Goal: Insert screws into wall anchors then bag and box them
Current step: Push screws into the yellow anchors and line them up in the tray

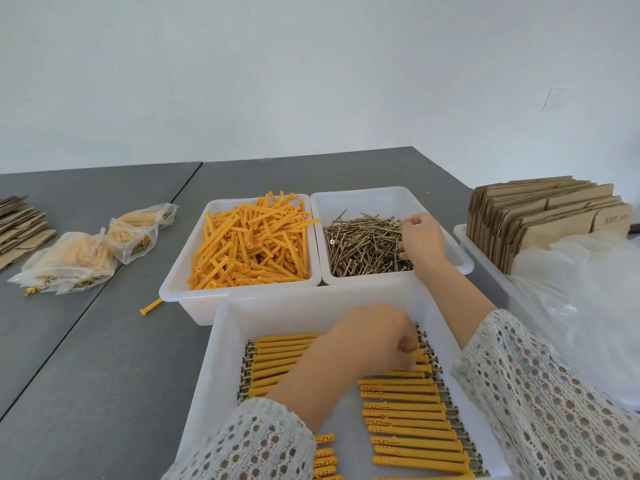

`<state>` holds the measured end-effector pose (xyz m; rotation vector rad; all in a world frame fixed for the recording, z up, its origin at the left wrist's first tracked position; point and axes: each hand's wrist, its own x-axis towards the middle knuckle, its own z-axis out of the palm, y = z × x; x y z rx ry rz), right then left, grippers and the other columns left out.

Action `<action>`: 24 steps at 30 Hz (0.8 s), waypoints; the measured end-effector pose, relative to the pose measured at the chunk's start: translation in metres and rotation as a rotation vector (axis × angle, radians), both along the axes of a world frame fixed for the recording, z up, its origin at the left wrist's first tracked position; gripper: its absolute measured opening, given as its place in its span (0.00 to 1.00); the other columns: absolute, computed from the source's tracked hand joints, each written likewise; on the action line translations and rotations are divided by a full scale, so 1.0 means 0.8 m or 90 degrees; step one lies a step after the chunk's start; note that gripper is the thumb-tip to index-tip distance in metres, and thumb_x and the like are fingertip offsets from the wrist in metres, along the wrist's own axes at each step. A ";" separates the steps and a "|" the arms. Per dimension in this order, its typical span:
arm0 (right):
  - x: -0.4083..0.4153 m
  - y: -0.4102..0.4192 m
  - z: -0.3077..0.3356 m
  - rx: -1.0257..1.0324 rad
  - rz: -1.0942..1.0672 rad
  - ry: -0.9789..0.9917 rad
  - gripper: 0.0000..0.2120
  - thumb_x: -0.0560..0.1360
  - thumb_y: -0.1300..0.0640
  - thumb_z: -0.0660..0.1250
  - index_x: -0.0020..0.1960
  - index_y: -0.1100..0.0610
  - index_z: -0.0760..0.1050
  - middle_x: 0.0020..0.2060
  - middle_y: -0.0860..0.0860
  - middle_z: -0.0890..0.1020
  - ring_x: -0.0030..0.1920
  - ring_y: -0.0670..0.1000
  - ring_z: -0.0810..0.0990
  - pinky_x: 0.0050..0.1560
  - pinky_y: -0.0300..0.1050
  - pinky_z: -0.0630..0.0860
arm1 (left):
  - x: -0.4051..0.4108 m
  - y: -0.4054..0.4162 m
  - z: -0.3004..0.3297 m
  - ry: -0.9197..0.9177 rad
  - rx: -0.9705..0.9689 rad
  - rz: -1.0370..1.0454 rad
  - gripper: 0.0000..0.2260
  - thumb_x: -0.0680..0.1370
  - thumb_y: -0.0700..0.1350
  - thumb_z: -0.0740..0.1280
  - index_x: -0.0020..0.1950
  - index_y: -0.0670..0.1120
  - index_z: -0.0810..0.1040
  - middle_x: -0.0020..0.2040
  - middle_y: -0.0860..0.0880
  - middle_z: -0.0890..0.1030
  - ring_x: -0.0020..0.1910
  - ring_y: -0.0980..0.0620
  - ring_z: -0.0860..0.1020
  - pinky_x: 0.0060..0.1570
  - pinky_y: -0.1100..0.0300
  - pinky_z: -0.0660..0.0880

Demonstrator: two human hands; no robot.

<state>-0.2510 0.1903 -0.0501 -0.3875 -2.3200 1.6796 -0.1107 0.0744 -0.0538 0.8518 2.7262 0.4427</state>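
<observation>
A near white bin [221, 344] holds rows of orange anchors with screws in them [412, 427]. My left hand [374, 337] is down in this bin, its fingers curled on an assembled anchor [420, 356] at the top of the right row. Behind it stand a bin of loose orange anchors [252, 240] and a bin of brass screws [363, 244]. My right hand [420, 240] reaches into the screw bin, fingers curled down among the screws; whether it holds one is hidden.
Several filled plastic bags [79, 258] lie on the grey table at the left, beside flat cardboard [17, 226]. One stray anchor [150, 306] lies on the table. At the right, a tray holds folded cartons [540, 220] and clear bags [588, 296].
</observation>
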 end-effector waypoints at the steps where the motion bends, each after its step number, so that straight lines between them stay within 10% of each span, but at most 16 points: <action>1: 0.000 0.000 0.000 0.009 0.004 0.000 0.07 0.80 0.57 0.56 0.52 0.55 0.73 0.39 0.52 0.78 0.36 0.50 0.76 0.46 0.54 0.81 | 0.002 0.006 -0.001 0.020 -0.029 -0.017 0.10 0.77 0.49 0.72 0.41 0.45 0.77 0.39 0.50 0.78 0.39 0.49 0.75 0.39 0.56 0.71; 24: 0.002 -0.003 0.000 0.056 0.036 -0.018 0.06 0.80 0.55 0.57 0.49 0.51 0.72 0.44 0.54 0.81 0.42 0.52 0.80 0.49 0.56 0.82 | -0.001 0.008 -0.026 0.042 0.041 -0.064 0.10 0.73 0.52 0.75 0.44 0.50 0.77 0.37 0.57 0.74 0.37 0.56 0.72 0.33 0.61 0.65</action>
